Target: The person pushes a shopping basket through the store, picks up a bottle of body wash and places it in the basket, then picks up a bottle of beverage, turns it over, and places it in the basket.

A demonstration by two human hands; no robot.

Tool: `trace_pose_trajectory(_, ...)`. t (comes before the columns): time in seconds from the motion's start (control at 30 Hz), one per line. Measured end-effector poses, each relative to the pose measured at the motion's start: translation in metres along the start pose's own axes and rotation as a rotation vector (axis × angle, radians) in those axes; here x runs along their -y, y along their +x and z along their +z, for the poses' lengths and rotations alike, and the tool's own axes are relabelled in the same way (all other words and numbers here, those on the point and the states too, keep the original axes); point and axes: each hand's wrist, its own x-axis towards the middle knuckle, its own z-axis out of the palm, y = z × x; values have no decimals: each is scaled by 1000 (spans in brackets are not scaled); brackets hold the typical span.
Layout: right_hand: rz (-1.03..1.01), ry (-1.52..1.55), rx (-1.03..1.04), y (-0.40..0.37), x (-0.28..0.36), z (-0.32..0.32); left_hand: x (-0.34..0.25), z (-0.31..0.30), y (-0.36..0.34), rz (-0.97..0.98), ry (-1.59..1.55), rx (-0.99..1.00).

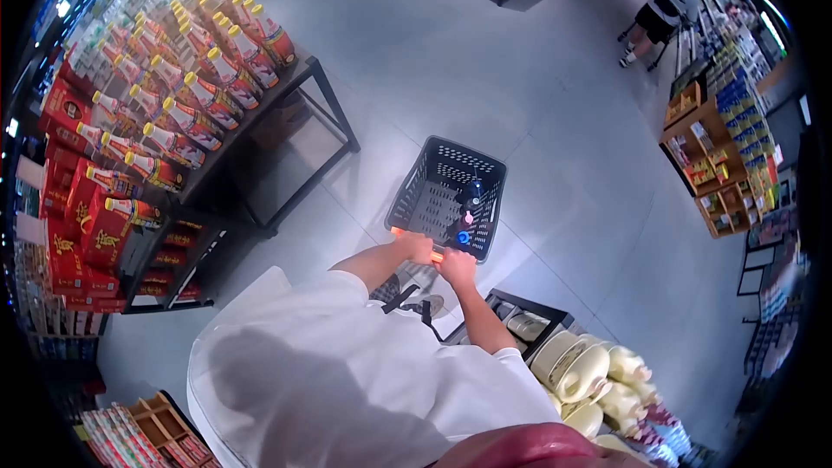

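Observation:
My left hand (416, 248) is wrapped round an orange handle (437, 256) at the near end of a dark grey basket (406, 194). Close beside it on the right, my right hand (457, 267) grips the same handle. The basket has perforated walls, and a few small items lie along its right side, among them a blue round one (463, 237) and a pink one (469, 217). Both forearms reach forward from white sleeves.
On the left stands a dark display table (322, 104) with rows of yellow-capped bottles and red boxes. Large cream jugs (574, 367) are stacked at the lower right. Wooden shelving (706, 156) lines the right, and another person (667, 7) stands beyond it, upper right.

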Motion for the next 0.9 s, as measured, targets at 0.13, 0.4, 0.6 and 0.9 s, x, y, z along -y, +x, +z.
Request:
trace_pose_trajectory(0.13, -60, -41, 86, 54, -34, -12, 4, -30, 42, -2, -84, -18)
trace_pose_trajectory(0.4, -109, -88, 171, 169, -88, -39, 12, -118, 107, -56, -217, -59)
trace_pose_trajectory(0.6, -182, -145, 373, 267, -133, -60, 28, -166, 173, -70, -300, -120)
trace_pose_trajectory(0.9, -370, -208, 443, 398, -159, -81, 67, -220, 257, -128, -412, -189)
